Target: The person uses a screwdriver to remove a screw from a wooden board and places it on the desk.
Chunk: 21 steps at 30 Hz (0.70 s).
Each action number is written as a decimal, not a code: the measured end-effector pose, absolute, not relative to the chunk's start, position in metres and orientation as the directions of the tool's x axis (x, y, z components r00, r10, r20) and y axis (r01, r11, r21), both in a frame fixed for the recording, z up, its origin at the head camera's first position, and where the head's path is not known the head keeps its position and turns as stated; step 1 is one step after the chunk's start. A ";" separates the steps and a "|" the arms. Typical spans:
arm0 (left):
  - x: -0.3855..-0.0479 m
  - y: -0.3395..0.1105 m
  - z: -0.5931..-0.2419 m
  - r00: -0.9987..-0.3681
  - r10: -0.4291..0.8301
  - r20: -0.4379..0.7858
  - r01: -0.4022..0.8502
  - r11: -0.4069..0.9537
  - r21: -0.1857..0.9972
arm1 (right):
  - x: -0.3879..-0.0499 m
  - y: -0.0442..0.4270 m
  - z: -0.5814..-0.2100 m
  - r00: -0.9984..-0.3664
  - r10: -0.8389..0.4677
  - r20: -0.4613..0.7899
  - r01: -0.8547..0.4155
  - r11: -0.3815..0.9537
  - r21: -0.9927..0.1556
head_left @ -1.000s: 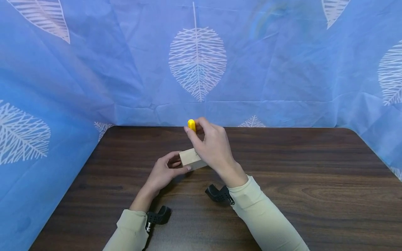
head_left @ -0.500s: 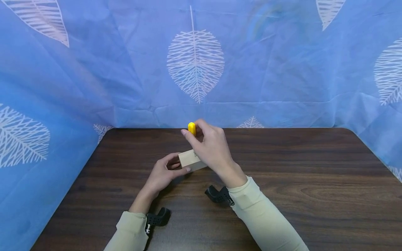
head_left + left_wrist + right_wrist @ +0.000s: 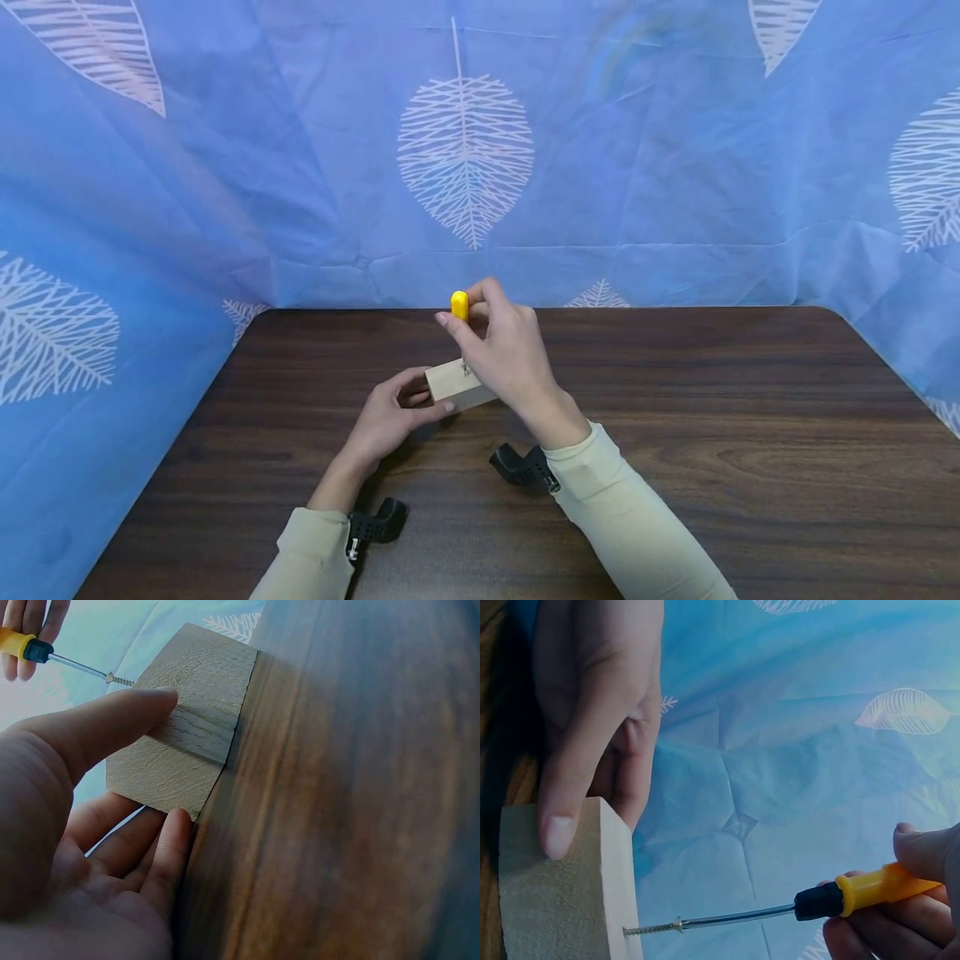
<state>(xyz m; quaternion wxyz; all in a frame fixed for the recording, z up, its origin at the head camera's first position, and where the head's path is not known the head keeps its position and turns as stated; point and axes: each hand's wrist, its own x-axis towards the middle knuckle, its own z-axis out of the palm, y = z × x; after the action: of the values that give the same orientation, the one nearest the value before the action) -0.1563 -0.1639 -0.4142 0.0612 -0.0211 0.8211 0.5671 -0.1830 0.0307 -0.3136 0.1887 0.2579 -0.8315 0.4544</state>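
A pale wooden block (image 3: 452,383) lies on the table, and my left hand (image 3: 384,417) grips its left end, thumb on the near side and fingers behind. In the right wrist view a screw (image 3: 654,928) stands partly sunk in the block's top face (image 3: 619,877), with much of its thread exposed. The shaft tip of a screwdriver (image 3: 866,892) meets the screw head. My right hand (image 3: 513,350) pinches the yellow handle (image 3: 459,307) between thumb and fingers above the block. From the head, this hand hides the screw, the shaft and the block's right end.
The dark wood-grain table (image 3: 712,433) spreads around both hands. Behind it hangs a blue cloth (image 3: 315,167) with white leaf prints. Black wrist mounts (image 3: 378,521) stick out from both sleeves, low over the table.
My right thumb and fingers have shifted slightly around the screwdriver handle. The left hand and the block hold their place; the head view has tilted a little.
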 end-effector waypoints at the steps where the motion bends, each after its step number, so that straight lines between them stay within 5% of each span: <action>1: -0.156 -0.164 -0.415 -0.992 0.035 -0.124 -0.103 0.354 0.930 | -0.183 0.031 -0.314 -0.793 -0.260 0.550 -0.604 0.447 -0.660; 14: -0.154 -0.165 -0.416 -0.992 0.042 -0.116 -0.095 0.346 0.933 | -0.180 0.031 -0.310 -0.824 -0.307 0.477 -0.567 0.429 -0.703; 21: -0.155 -0.163 -0.415 -0.993 0.040 -0.110 -0.089 0.349 0.933 | -0.183 0.031 -0.313 -0.735 -0.239 0.635 -0.655 0.495 -0.571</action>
<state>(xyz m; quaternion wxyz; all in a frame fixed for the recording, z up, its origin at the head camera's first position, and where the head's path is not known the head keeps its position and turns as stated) -0.1545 -0.1634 -0.4147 0.0568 -0.0149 0.8192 0.5705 -0.1830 0.0310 -0.3134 0.2449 0.2696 -0.8290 0.4243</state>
